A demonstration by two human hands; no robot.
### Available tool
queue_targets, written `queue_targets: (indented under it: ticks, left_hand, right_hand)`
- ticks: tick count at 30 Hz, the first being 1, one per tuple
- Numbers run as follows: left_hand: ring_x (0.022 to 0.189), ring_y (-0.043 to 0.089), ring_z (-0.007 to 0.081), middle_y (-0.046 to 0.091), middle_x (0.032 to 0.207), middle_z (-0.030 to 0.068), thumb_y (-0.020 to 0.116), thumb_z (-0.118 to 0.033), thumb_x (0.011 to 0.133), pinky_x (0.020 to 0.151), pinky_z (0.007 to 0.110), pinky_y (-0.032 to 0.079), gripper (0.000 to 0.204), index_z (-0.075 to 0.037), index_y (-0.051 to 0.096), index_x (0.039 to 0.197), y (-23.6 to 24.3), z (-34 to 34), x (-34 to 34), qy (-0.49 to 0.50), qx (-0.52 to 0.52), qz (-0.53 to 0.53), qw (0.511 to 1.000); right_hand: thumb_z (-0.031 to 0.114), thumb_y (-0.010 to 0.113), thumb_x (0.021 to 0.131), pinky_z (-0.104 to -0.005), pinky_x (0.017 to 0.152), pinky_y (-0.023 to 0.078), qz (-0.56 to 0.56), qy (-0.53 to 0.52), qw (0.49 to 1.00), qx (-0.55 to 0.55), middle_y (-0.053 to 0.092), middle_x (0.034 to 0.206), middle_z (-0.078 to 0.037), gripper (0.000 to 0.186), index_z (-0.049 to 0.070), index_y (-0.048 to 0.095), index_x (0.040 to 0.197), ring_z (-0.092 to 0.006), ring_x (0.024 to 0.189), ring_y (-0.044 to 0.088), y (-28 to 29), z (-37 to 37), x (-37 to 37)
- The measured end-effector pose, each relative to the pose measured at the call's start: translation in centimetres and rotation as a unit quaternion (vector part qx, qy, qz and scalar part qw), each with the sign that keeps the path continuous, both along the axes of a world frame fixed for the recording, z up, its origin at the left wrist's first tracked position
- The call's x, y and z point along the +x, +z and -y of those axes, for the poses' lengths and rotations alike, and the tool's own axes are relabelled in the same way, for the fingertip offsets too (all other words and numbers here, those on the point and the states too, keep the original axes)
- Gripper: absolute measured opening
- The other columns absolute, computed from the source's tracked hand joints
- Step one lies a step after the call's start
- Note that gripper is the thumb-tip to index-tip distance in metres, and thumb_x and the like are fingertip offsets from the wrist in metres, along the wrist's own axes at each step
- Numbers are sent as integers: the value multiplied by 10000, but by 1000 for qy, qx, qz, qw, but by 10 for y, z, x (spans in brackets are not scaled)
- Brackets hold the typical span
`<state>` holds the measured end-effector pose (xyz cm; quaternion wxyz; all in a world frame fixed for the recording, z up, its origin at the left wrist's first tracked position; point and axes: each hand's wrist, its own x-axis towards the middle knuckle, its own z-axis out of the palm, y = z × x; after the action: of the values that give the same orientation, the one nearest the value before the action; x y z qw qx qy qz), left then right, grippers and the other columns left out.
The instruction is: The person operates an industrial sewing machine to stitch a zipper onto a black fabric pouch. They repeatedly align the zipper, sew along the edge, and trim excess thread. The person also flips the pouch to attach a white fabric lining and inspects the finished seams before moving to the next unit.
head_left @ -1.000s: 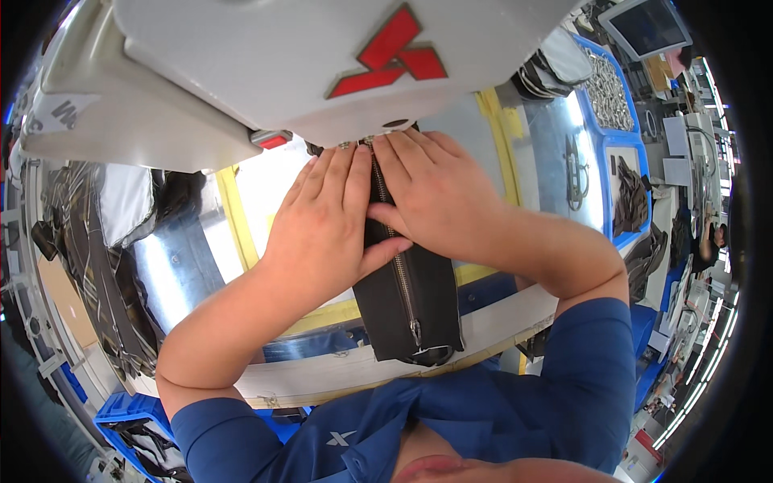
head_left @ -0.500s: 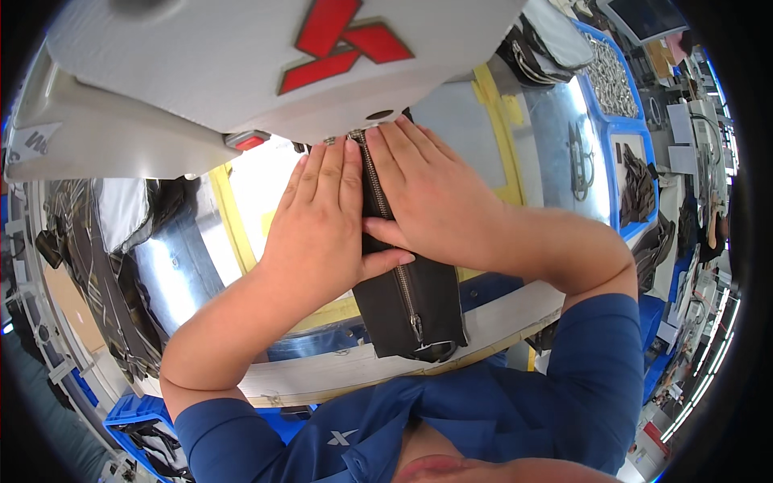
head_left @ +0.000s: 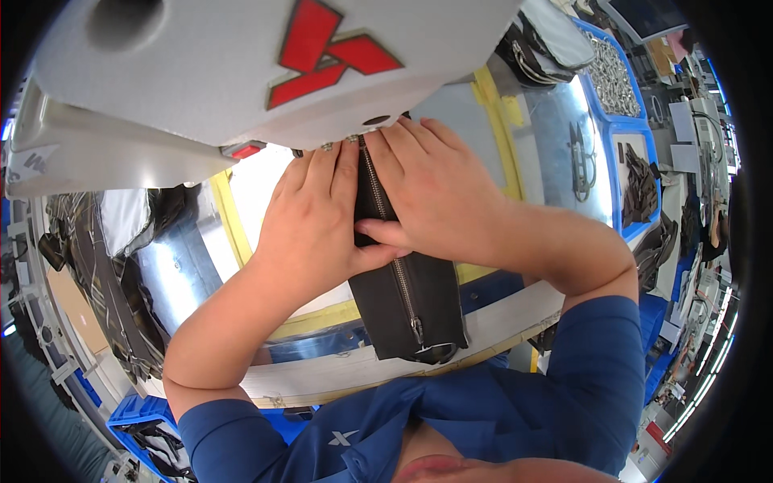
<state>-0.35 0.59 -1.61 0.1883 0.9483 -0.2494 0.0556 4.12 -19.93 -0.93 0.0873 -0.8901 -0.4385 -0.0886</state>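
A black fabric piece (head_left: 439, 310) with a metal zipper (head_left: 403, 290) down its middle runs from the table's front edge up under a white sewing machine head (head_left: 201, 88). My left hand (head_left: 310, 213) lies flat on the piece, left of the zipper, fingers stretched toward the machine. On the zipper's other side, my right hand (head_left: 439, 189) presses flat too, fingers extended. Both thumbs reach over the zipper and sit close together. The zipper's slider (head_left: 416, 328) is at the near end. Under the machine head, the sewing point and some fingertips are hidden.
Scissors (head_left: 581, 165) lie on the metal surface at right. Beyond them, blue bins hold metal parts (head_left: 612, 80) and dark strips (head_left: 638, 189). Dark striped cloth (head_left: 97, 274) is piled at left, and dark pieces (head_left: 535, 60) are stacked behind on the right. Yellow tape (head_left: 229, 217) marks the table.
The machine head appears slightly lower and further left in view. My hands stay flat on the fabric, with the left thumb shifted slightly left; the fabric itself has hardly moved.
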Motion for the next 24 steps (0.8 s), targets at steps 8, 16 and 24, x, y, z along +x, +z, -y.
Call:
queue_targets:
  ticks: [8,16,24]
  left_hand:
    - [1334,563,476,562,1438,315,953,-582,605,1169,524,447,1207,165,518,1448,-2,0,0,6,-3,-5,1000]
    - [1336,565,473,565,1437,311,952,-562,613,1171,523,447,1187,159,518,1450,-1,2,-1,4,11,-2,1000]
    - [1361,549,461,547,1462,312,944,-562,633,1180,512,439,1185,154,501,1466,-3,2,-3,-1,2,1,1000]
  right_hand:
    - [537,806,803,-423,998,486,-18,-2,1000,-1,651,1255,-239,848,-130,628,1296,-344,1166,633,-2,0,0]
    - [506,842,758,-464,1079,472,-51,-8,999,-14,632,1345,-264,917,-144,579,1348,-389,1247,623,1,1,-2]
    - [560,782,836,-428,997,477,3,0,1000,-10,656,1289,-248,828,-111,637,1300,-341,1200,628,-5,3,-2]
